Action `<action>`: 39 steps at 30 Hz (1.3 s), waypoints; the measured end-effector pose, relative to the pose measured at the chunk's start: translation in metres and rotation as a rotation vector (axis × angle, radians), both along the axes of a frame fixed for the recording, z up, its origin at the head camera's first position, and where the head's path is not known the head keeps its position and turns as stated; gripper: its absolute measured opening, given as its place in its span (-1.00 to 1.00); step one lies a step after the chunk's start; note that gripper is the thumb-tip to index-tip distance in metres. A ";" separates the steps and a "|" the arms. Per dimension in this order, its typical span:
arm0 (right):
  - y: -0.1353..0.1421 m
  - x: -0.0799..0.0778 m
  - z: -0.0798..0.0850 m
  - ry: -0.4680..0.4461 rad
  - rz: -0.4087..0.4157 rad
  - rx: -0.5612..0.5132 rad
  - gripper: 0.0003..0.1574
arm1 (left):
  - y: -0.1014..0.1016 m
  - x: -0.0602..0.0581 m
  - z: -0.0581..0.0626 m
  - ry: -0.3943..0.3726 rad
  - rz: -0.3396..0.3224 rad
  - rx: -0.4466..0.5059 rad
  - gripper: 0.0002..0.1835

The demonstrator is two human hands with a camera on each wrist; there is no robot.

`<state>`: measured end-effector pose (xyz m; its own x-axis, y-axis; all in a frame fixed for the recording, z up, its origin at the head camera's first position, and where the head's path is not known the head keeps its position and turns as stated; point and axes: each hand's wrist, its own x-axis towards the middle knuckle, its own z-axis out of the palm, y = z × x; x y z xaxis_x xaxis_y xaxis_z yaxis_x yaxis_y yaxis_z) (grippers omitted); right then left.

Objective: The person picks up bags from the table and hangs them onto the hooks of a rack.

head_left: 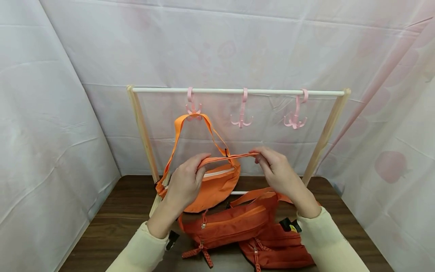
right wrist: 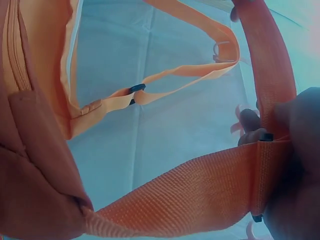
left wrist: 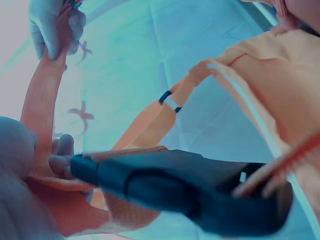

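My left grip point(head_left: 183, 183) and right grip point(head_left: 276, 170) are both closed on the orange strap point(head_left: 227, 157), pinched between thumb and fingers, with a single stretch drawn nearly flat between them. That stretch runs left to right, rising a little toward my right side, so it lies almost in line with the white rail point(head_left: 217, 90) beyond it. The red bag point(head_left: 234, 228) belonging to this strap sits below my hands and closer to me, its long axis also left to right with the right end slightly higher; I cannot tell whether its underside touches the table point(head_left: 98, 245) or the second red bag point(head_left: 278, 251) it overlaps. What matters most, I judge, is how the held stretch stands to the middle pink hook point(head_left: 242, 109): the hook is farther off and higher, appearing above the gap between my hands, and my right grip is the nearer one. The left pink hook point(head_left: 190, 96) already carries the orange bag point(head_left: 214, 192), which hangs just past my left hand, while the right pink hook point(head_left: 296, 109) is bare, off to the right. By my right fingers the strap passes a black slider point(right wrist: 266, 137).
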<state>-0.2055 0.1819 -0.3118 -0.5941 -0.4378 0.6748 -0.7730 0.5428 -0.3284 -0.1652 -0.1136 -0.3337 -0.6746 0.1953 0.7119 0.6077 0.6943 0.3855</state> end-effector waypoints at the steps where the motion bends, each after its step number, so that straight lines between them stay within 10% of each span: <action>1: 0.000 -0.001 0.000 0.013 -0.001 -0.006 -0.71 | 0.000 0.001 0.002 0.002 0.007 0.000 -0.63; 39: 0.001 -0.048 0.041 0.177 -0.170 -0.263 -0.79 | 0.008 -0.026 0.046 0.205 0.020 -0.032 -0.79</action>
